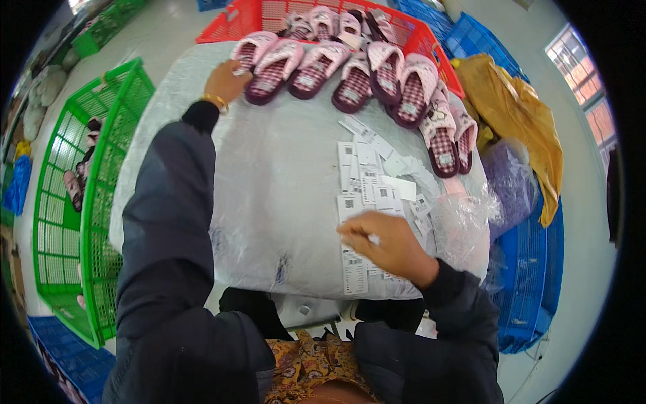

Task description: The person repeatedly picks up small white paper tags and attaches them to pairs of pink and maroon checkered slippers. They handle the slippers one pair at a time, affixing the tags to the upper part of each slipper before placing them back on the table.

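My left hand (226, 81) reaches to the far left end of a row of pink and maroon checked slippers (350, 74) and rests on the leftmost slipper (252, 50). My right hand (383, 242) lies near the front on a strip of white paper labels (367, 178), fingers curled and pinching a small white label. The slippers and labels lie on a large grey plastic-wrapped bale (282, 175) that serves as the work surface.
A red crate (235, 23) with more pink slippers stands behind the bale. Green crates (67, 195) stand at the left, one holding a slipper. Blue crates (531, 283), a yellow cloth (518, 108) and clear plastic bags (464, 225) sit at the right.
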`<state>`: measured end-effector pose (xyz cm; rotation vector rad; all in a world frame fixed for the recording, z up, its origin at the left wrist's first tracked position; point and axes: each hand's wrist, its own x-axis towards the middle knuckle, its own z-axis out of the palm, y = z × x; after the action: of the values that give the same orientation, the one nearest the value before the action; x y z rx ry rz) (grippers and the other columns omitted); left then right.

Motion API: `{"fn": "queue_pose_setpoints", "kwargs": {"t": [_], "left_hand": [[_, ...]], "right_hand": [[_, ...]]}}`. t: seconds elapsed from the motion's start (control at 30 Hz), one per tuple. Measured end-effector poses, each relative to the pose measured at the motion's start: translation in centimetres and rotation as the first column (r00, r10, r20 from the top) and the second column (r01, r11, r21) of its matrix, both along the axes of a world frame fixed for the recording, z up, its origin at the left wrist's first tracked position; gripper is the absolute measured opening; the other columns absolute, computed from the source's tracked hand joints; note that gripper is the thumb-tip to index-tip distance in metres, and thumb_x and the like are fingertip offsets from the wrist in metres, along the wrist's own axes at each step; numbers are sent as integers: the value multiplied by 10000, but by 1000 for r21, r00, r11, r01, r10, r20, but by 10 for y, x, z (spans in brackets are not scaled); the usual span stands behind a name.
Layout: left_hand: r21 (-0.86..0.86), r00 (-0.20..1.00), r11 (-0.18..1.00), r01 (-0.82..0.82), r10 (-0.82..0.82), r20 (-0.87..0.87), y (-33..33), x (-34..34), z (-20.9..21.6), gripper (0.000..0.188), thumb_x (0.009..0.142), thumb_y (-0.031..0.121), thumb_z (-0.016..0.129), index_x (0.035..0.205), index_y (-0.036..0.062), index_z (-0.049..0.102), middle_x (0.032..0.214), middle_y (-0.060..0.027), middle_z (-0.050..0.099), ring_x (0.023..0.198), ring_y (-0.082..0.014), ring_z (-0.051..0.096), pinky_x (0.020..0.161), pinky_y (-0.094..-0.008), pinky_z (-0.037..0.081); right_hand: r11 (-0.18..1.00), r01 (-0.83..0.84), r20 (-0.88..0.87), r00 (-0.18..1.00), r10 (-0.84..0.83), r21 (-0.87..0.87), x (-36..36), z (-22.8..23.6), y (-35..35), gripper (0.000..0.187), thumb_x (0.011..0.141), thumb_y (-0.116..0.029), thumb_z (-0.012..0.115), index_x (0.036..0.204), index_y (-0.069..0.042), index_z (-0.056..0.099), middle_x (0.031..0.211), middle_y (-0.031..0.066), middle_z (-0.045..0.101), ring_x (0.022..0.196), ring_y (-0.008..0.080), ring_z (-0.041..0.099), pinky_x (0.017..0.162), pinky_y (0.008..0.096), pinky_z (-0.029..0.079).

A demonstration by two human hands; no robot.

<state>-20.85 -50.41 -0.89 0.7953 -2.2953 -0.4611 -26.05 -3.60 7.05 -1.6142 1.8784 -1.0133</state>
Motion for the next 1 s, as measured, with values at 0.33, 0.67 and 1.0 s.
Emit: {"fn": "queue_pose_setpoints", "kwargs": {"t": [0.33,0.67,1.0], "left_hand": [[-201,963,980,8,46,266,-91,-107,-30,488,877,428,597,1116,5,645,1242,-275,592,1152,-427,564,973,-479,457],[-352,961,898,264,-277,13,85,18,21,305,869,107,556,1158,24,609,1168,-239,628,1102,-428,576,952,-457,465],[-155,973,986,67,-30,231,305,137,31,226,753,69,642,943,10,535,1008,-216,576,879,-441,603,713,-518,503]], "right_hand": [[856,459,184,844,-504,237,9,-16,128,124,848,-23,712,971,-18,700,918,115,698,785,212,675,697,298,526],[923,381,217,907,-360,-62,21,-10,114,115,854,-35,700,967,-18,696,902,102,693,728,174,637,678,293,505],[703,-353,588,385,711,-617,82,83,135,415,824,-106,790,1187,38,649,1075,199,655,865,289,677,710,356,536]]}}
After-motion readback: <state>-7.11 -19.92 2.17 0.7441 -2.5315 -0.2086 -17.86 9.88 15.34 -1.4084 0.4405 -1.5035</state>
